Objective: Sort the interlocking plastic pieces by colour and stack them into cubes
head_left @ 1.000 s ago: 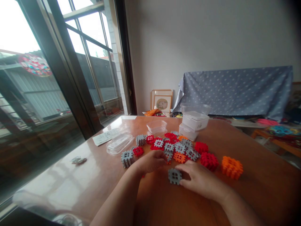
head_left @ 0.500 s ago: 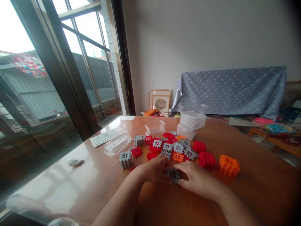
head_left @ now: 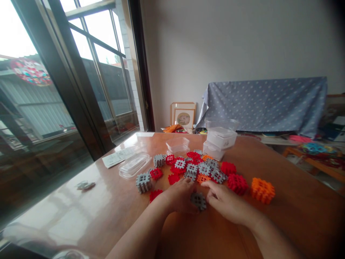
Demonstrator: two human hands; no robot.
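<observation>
A grey toothed window-grid building block is close in front of me. My left hand is curled around its left side, with the thumb at the near left corner; part of the block is hidden behind that hand. My right hand is just right of the block and apart from it. Its index finger stretches towards an orange block at the near edge of the pile, and nothing shows between its fingers. Grey blocks and red blocks lie mixed together beyond both hands.
Stacks of grey blocks, red blocks and orange blocks flank the pile. Clear plastic lids, a printed sheet, a shallow clear tray and stacked clear boxes stand farther back. A small plastic packet lies left.
My right hand has let go of the grey block's right side and drawn slightly away, its index finger now out towards the orange block. My left hand stays at the grey block.
</observation>
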